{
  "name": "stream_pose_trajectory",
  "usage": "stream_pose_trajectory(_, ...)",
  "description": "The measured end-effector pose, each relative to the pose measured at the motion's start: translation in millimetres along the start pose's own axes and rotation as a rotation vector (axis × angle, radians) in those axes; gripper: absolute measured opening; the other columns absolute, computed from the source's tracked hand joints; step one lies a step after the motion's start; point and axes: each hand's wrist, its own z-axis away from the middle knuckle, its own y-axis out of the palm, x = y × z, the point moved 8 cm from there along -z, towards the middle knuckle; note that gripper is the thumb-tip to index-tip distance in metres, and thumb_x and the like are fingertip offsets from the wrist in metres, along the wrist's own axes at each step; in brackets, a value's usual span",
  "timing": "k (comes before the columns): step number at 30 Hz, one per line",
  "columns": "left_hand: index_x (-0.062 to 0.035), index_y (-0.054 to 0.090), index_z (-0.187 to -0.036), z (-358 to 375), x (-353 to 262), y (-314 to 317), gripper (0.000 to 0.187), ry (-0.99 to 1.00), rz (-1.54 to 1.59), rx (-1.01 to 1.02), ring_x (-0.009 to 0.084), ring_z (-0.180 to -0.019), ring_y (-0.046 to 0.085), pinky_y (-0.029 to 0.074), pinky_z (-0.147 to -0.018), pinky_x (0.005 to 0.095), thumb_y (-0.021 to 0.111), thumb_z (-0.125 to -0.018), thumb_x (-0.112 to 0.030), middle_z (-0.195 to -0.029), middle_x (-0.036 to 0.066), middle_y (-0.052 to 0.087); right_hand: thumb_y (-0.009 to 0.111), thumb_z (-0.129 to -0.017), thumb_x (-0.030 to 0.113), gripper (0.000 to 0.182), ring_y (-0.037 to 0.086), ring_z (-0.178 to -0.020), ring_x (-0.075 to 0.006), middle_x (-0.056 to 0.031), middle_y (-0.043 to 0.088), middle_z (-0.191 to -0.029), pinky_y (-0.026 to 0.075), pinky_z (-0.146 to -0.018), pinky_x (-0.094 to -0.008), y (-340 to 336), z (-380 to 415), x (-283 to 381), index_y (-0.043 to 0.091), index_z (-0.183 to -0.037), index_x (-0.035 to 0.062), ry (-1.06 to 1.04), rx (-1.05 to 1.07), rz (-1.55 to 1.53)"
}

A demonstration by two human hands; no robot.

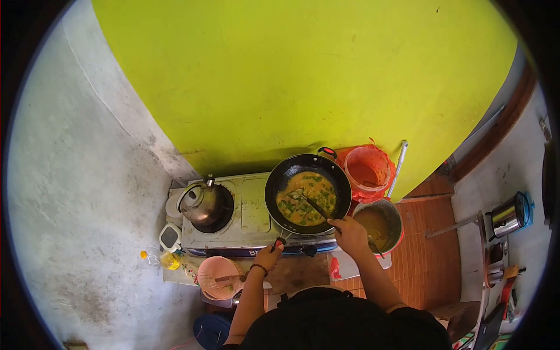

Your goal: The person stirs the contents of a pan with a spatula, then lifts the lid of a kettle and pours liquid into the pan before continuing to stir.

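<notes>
A black wok (279, 217) stands on the right side of the gas stove (248, 192), with a yellowish soupy dish (315, 189) flecked with green pieces inside. My left hand (268, 258) is wrapped round the wok's handle (279, 242) at its near side. In my right hand (352, 234) is the dark handle of a spatula (317, 206); its head rests in the food, left of the middle. A second, small handle (328, 153) sticks up from the wok's far rim.
A metal kettle (202, 204) sits on the left burner. To the wok's right are a red-stained bucket (367, 169) and a pot of brownish liquid (376, 226). A pink basin (217, 277) stands near my left forearm. Behind the stove rises a green wall (303, 76).
</notes>
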Motion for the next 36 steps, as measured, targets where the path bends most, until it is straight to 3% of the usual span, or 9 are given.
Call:
stream_pose_trajectory(8, -0.0052, 0.062, -0.085, 5, -7, -2, 0.049, 0.013, -0.025, -0.029, 0.0161, -0.048, 0.053, 0.042, -0.047, 0.0297, 0.057, -0.088, -0.054, -0.060, 0.005, 0.054, 0.060, -0.076, 0.006, 0.033, 0.063, -0.085, -0.0403, -0.0214, 0.065, -0.090, 0.051, -0.075, -0.0476, -17, 4, -39, 0.062, -0.108, 0.0062, 0.055, -0.225, -0.155)
stream_pose_trajectory(14, -0.0048, 0.064, -0.085, -1, -2, -1, 0.051, 0.034, -0.041, -0.034, 0.0168, -0.049, 0.055, 0.044, -0.048, 0.0304, 0.057, -0.088, -0.055, -0.061, 0.005, 0.056, 0.060, -0.080, 0.008, 0.029, 0.062, -0.090, -0.0429, -0.0252, 0.065, -0.095, 0.049, -0.080, -0.0479, 11, -17, -65, 0.060, -0.107, -0.0005, 0.240, -0.152, -0.245)
stream_pose_trajectory(17, -0.0044, 0.064, -0.085, -4, 0, -2, 0.052, 0.043, -0.080, -0.043, 0.0177, -0.049, 0.056, 0.044, -0.048, 0.0313, 0.056, -0.087, -0.056, -0.061, 0.006, 0.056, 0.063, -0.081, 0.010, 0.028, 0.066, -0.079, -0.0375, -0.0227, 0.066, -0.086, 0.052, -0.072, -0.0436, 39, -27, -77, 0.061, -0.107, -0.0016, 0.167, -0.120, -0.287)
stream_pose_trajectory(20, -0.0043, 0.064, -0.086, -4, -1, -1, 0.054, 0.057, -0.073, -0.049, 0.0186, -0.049, 0.056, 0.044, -0.048, 0.0320, 0.056, -0.087, -0.057, -0.061, 0.007, 0.057, 0.066, -0.083, 0.008, 0.029, 0.057, -0.052, -0.0138, -0.0080, 0.061, -0.065, 0.046, -0.049, -0.0284, 62, -25, -85, 0.062, -0.112, 0.0004, 0.350, 0.056, -0.580)
stream_pose_trajectory(23, -0.0044, 0.065, -0.088, -4, 1, 0, 0.053, 0.026, -0.057, -0.027, 0.0192, -0.051, 0.057, 0.044, -0.049, 0.0322, 0.056, -0.087, -0.057, -0.061, 0.007, 0.057, 0.064, -0.085, 0.005, 0.026, 0.052, -0.047, -0.0084, -0.0041, 0.060, -0.062, 0.040, -0.042, -0.0243, 53, -15, -73, 0.062, -0.110, -0.0019, 0.457, 0.184, -0.778)
stream_pose_trajectory(29, -0.0038, 0.065, -0.087, -6, 2, -1, 0.053, 0.044, -0.062, -0.036, 0.0187, -0.053, 0.058, 0.045, -0.051, 0.0320, 0.057, -0.087, -0.057, -0.065, 0.007, 0.059, 0.063, -0.084, 0.006, 0.026, 0.054, -0.044, -0.0114, -0.0056, 0.060, -0.061, 0.042, -0.040, -0.0264, 16, 5, -61, 0.063, -0.109, -0.0007, 0.233, 0.201, -0.681)
stream_pose_trajectory(32, -0.0035, 0.065, -0.086, -4, 1, -1, 0.054, 0.021, -0.051, -0.029, 0.0190, -0.053, 0.058, 0.045, -0.051, 0.0324, 0.057, -0.087, -0.057, -0.068, 0.008, 0.060, 0.060, -0.085, 0.005, 0.026, 0.054, -0.044, -0.0109, -0.0061, 0.060, -0.061, 0.042, -0.039, -0.0254, 7, 18, -50, 0.062, -0.110, 0.0005, 0.393, 0.375, -0.836)
stream_pose_trajectory(36, -0.0033, 0.065, -0.085, -2, 0, 0, 0.054, 0.013, -0.046, -0.032, 0.0195, -0.054, 0.058, 0.045, -0.052, 0.0331, 0.057, -0.087, -0.057, -0.068, 0.009, 0.060, 0.058, -0.087, 0.007, 0.025, 0.054, -0.042, -0.0115, -0.0070, 0.061, -0.061, 0.041, -0.037, -0.0254, 8, 19, -43, 0.061, -0.111, 0.0019, 0.451, 0.426, -0.789)
